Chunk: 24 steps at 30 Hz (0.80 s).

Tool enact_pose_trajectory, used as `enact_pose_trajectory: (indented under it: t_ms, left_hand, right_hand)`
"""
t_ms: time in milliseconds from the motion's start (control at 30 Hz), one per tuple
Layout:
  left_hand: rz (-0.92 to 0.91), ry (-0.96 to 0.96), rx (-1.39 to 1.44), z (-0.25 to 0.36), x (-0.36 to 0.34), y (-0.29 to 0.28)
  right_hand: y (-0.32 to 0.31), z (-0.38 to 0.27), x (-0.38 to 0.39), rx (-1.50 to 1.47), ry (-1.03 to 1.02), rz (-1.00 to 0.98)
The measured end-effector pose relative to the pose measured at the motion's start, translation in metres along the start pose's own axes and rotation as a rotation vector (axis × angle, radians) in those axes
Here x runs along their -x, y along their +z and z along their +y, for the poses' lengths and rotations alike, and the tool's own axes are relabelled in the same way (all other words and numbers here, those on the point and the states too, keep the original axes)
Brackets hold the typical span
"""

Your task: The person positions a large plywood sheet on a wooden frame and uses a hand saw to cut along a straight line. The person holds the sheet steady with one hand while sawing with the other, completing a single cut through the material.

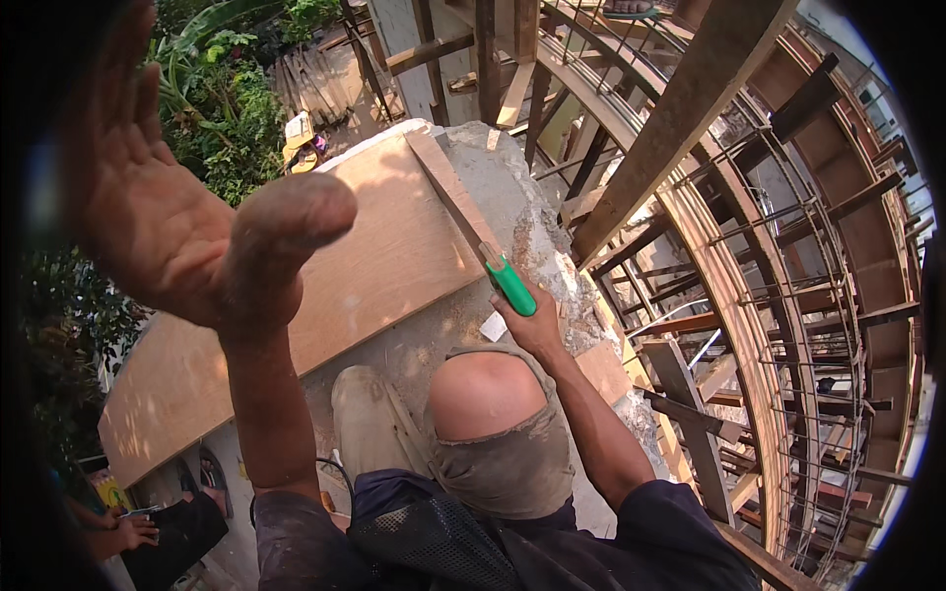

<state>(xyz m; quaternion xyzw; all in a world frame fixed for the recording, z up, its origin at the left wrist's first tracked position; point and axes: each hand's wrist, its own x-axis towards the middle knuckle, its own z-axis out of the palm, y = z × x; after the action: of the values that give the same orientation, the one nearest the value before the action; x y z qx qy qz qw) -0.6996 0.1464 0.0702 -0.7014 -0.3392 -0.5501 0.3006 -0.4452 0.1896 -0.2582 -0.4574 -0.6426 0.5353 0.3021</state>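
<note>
My left hand (187, 217) is raised close to the camera at the upper left, fingers stretched and palm showing, with nothing in it. Part of its fingers fades into the dark rim. My right hand (535, 320) is closed round the green handle of what looks like a handsaw (512, 286). Its long brown blade points away over the right end of a plywood sheet (394, 236). The sheet lies flat on rough concrete in front of my knees. Beside the right hand is a small white scrap (494, 326).
On the right stand curved timber formwork (734, 325) and reinforcing bars (828, 256), with a thick slanting beam (680, 128) above. Broken concrete (537, 212) edges that side. Another person's hands (133, 532) show at lower left. Green plants (227, 118) grow at the far left.
</note>
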Motion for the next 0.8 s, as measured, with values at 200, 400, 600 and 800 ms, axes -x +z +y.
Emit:
enact_pose_trajectory:
  t_ms: [200,400,600,800]
  left_hand:
    - [-0.868,-1.038,-0.517,-0.071,0.292,0.064]
    - [-1.297,-1.332,-0.469,-0.089,0.428,0.089]
    - [-1.341,-1.332,-0.458,-0.108,0.455,0.099]
    - [-1.298,-1.351,-0.468,-0.125,0.470,0.102]
  right_hand:
    - [-0.032,-0.025,0.066,0.032,0.005,0.033]
    - [-0.037,-0.017,0.074,-0.019,0.207,0.006]
    - [0.010,0.014,-0.025,0.000,0.084,-0.010]
    - [0.001,0.045,-0.023,-0.041,0.112,-0.026]
